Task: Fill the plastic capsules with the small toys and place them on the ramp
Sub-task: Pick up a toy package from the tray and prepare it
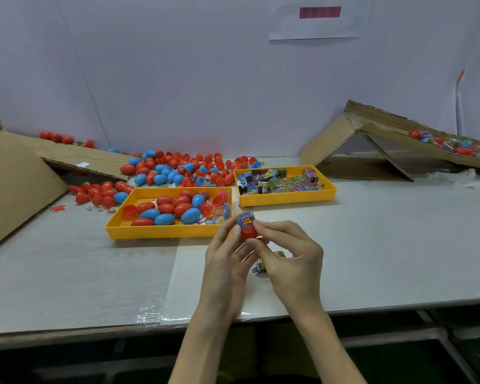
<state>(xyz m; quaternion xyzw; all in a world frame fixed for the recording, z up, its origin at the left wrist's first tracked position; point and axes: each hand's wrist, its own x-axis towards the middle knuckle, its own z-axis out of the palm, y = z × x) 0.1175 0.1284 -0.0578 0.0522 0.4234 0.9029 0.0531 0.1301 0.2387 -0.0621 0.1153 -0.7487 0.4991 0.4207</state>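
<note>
Both hands meet over the table's front middle on one red capsule (248, 231) with a blue printed label wrapped round its top. My left hand (227, 256) grips its left side and my right hand (288, 259) pinches its right side with thumb and forefinger. A small printed packet (259, 266) shows under my right palm; whether the hand touches it I cannot tell. A yellow tray (161, 231) just beyond holds red and blue capsules and small colourful toys. A second yellow tray (288, 200) holds printed packets. The cardboard ramp (394, 134) at the right carries several filled capsules.
Loose red and blue capsules (178, 167) lie heaped behind the trays and to the left. A cardboard sheet (75, 159) and a curved cardboard piece (14, 184) stand at the left. The table's front edge (233, 320) runs just below my wrists.
</note>
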